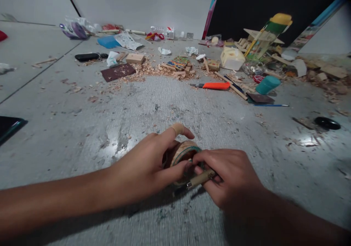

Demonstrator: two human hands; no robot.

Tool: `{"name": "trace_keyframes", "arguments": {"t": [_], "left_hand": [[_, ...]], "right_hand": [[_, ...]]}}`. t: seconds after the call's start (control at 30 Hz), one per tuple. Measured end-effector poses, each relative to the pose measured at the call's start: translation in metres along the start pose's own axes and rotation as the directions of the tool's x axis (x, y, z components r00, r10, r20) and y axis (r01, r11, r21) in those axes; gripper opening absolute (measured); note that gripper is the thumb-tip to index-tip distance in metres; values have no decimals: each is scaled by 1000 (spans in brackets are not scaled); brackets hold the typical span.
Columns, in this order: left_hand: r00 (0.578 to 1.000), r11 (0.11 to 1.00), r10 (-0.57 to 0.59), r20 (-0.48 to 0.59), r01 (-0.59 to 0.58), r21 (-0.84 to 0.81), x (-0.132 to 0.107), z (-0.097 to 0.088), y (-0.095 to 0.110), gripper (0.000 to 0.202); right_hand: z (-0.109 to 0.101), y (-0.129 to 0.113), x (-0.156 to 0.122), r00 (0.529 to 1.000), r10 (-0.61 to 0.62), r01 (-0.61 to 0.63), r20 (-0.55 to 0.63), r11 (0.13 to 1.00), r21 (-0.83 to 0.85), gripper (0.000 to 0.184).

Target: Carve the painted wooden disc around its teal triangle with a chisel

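My left hand (149, 163) is wrapped around a small round wooden piece (184, 153) with a dark green inner rim, pressing it onto the grey floor. A bandage covers the left index finger. My right hand (230, 176) is closed on a carving tool with a light wooden handle (201, 178); its metal end points left, under the wooden piece. The two hands touch at the piece, low in the middle of the view.
Wood shavings (142, 72) lie scattered across the floor behind. An orange-handled knife (215, 86), a teal cup (267, 84), a brown sandpaper sheet (117, 72), wood blocks and a wooden model (263, 37) crowd the back. A dark phone (9, 126) lies at left.
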State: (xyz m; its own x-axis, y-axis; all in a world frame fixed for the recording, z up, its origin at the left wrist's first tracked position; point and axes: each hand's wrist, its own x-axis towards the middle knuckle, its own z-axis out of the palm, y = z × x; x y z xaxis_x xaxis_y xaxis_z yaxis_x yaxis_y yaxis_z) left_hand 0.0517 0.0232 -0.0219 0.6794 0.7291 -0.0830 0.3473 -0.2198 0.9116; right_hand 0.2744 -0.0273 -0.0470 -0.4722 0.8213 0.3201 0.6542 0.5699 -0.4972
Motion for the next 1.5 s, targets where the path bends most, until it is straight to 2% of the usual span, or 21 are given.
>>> {"name": "trace_keyframes", "arguments": {"t": [0.2, 0.37, 0.43, 0.5, 0.57, 0.67, 0.77, 0.93, 1.23, 1.5], "left_hand": [[1000, 1000, 5, -16, -5, -11, 1, -2, 0, 32], [989, 998, 55, -138, -52, 28, 5, -10, -1, 32], [985, 998, 67, -157, -65, 18, 7, -14, -2, 32], [984, 997, 79, -158, -79, 4, 9, -17, -5, 31], [985, 996, 83, -154, -87, -21, 9, -19, -7, 30], [989, 993, 57, -136, -70, -92, 10, -19, -9, 30], [991, 991, 60, -122, -75, -115, 9, -16, -9, 30], [988, 993, 99, -117, -105, -54, 8, -9, -8, 30], [996, 997, 65, -68, -68, -48, 3, 1, -6, 28], [999, 978, -32, -43, 22, -207, 7, -2, -8, 29]], "right_hand": [[3, -3, -2, 999, 24, -24, 30, 1000, 11, 9], [-4, 1, 1, 992, 105, -111, 65, 988, 105, 12], [-8, 4, 2, 988, 155, -153, 4, 972, 178, 13], [-13, 7, 4, 976, 184, -159, -117, 968, 194, 15], [-17, 9, 5, 965, 149, -117, -217, 981, 151, 17], [-19, 8, 6, 965, 68, -42, -255, 993, 108, 19], [-15, 7, 5, 976, 10, 9, -217, 996, 85, 19], [-6, 7, 3, 992, -72, 81, -101, 992, 93, 21], [3, 2, 1, 995, -67, 67, -70, 998, 2, 10], [-1, 1, 4, 999, -6, 6, 37, 1000, 1, 18]]}}
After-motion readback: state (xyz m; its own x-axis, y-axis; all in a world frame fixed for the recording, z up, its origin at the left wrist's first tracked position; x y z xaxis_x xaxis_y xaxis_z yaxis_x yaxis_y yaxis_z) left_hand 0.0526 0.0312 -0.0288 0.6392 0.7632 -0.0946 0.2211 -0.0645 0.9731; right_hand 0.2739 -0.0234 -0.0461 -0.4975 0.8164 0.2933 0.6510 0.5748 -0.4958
